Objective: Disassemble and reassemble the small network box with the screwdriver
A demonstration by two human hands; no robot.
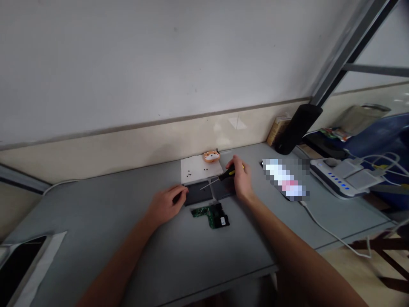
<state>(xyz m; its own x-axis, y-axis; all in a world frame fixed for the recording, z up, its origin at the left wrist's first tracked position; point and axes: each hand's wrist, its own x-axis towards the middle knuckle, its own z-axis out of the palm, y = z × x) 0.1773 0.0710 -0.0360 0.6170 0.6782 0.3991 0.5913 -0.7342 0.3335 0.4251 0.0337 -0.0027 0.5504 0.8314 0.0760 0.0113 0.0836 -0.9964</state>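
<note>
My right hand (242, 179) is closed around a screwdriver (226, 174) with a black and yellow handle. Its thin metal shaft points left and down over a flat dark panel (200, 195). At that panel's left edge, the curled fingers of my left hand (168, 204) pinch its side. A second dark panel (222, 189) lies beside the first, partly hidden by my right hand. Just in front of both is a green circuit board (209, 216) with a black block and a small white label. Several tiny screws (189, 173) rest on a white sheet (194, 164) behind the panels.
An orange animal-faced case (211, 156) sits on the sheet's back edge. To the right are a phone (284, 179) on a white cable, a lit power strip (338, 179) and a black cylinder (298, 128). A dark-screened device (22, 268) lies at the table's left front.
</note>
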